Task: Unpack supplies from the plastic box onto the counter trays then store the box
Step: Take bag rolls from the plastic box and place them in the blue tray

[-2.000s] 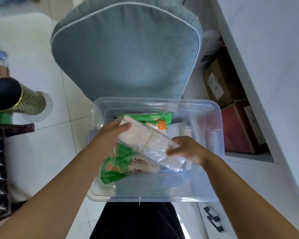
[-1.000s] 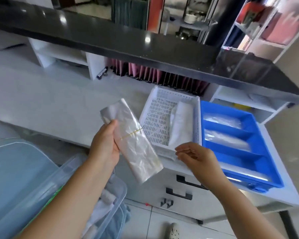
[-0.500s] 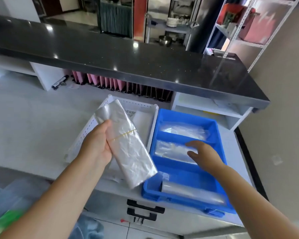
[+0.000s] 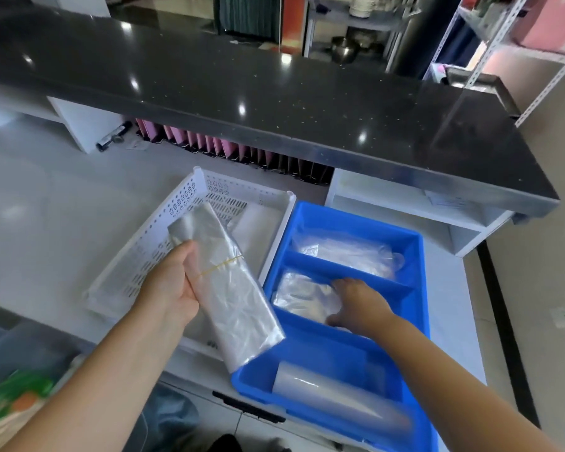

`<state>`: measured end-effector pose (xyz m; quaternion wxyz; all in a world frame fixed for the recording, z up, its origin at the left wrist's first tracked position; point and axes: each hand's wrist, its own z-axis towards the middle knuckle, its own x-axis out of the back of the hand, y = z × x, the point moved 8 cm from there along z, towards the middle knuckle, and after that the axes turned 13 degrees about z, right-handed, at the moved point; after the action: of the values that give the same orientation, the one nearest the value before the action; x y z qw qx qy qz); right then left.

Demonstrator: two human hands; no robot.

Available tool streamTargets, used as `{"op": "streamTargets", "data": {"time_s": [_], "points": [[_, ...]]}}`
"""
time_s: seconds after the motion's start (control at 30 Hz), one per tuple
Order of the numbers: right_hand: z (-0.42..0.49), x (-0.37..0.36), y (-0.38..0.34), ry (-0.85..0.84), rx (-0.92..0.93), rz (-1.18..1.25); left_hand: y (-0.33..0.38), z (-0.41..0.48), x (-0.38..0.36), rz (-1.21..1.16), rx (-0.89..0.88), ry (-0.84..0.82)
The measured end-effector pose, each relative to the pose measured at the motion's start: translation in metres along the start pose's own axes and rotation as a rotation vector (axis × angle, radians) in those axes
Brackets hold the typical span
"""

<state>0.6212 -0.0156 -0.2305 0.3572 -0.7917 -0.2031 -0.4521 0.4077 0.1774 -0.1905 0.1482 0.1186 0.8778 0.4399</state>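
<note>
Head view: the left hand grips a rubber-banded bundle of clear bags by its upper half, tilted above the near-left corner of the blue tray, while the right hand lies spread, fingers fairly straight, on loose bags in that tray's middle compartment. Held one-handed, the slick film could slip from the band or the grip and fall past the tray's front edge. The pressing right hand could also drag the loose bags over the divider.

A white counter carries a white perforated tray on the left and a blue divided tray just beside it on the right. A dark marker lies far left.
</note>
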Motion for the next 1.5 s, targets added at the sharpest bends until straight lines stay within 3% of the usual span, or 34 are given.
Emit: {"op": "streamTargets", "data": {"time_s": [0.27, 0.37, 0.53, 0.67, 0.77, 0.87, 0.97, 1.03, 1.17, 1.27, 1.33, 1.43, 1.5], "points": [[0.002, 0.003, -0.004, -0.111, -0.003, 0.167, 0.001, 0.011, -0.023, 0.076, 0.027, -0.064], [-0.005, 0.012, -0.009, -0.082, 0.015, 0.199, 0.005, 0.010, -0.042, 0.096, 0.026, -0.101], [-0.026, 0.079, 0.002, 0.221, -0.050, 0.383, 0.052, 0.002, -0.089, 0.202, -0.176, -0.188], [-0.059, 0.141, 0.036, 0.586, -0.124, 0.613, 0.084, -0.034, -0.168, 0.424, -0.540, -0.602], [-0.086, 0.163, 0.070, 0.811, -0.202, 0.713, 0.057, -0.060, -0.223, 0.826, -0.735, -0.868], [-0.107, 0.169, 0.094, 0.932, -0.273, 0.718, -0.001, -0.063, -0.259, 1.342, -0.889, -0.995], [-0.118, 0.165, 0.109, 0.938, -0.347, 0.690, -0.059, -0.053, -0.271, 1.708, -0.908, -1.058], [-0.119, 0.160, 0.114, 0.913, -0.365, 0.665, -0.086, -0.046, -0.272, 1.829, -0.888, -1.075], [-0.115, 0.154, 0.117, 0.879, -0.361, 0.674, -0.102, -0.038, -0.262, 1.882, -0.937, -0.998], [-0.109, 0.150, 0.115, 0.833, -0.339, 0.714, -0.094, -0.026, -0.243, 1.987, -1.099, -0.802], [-0.104, 0.147, 0.111, 0.803, -0.324, 0.711, -0.092, -0.014, -0.226, 2.062, -1.086, -0.732], [-0.095, 0.147, 0.098, 0.753, -0.277, 0.690, -0.099, -0.003, -0.206, 2.021, -0.895, -0.820], [-0.087, 0.150, 0.084, 0.727, -0.228, 0.675, -0.104, -0.006, -0.206, 1.958, -0.899, -0.874]]}}
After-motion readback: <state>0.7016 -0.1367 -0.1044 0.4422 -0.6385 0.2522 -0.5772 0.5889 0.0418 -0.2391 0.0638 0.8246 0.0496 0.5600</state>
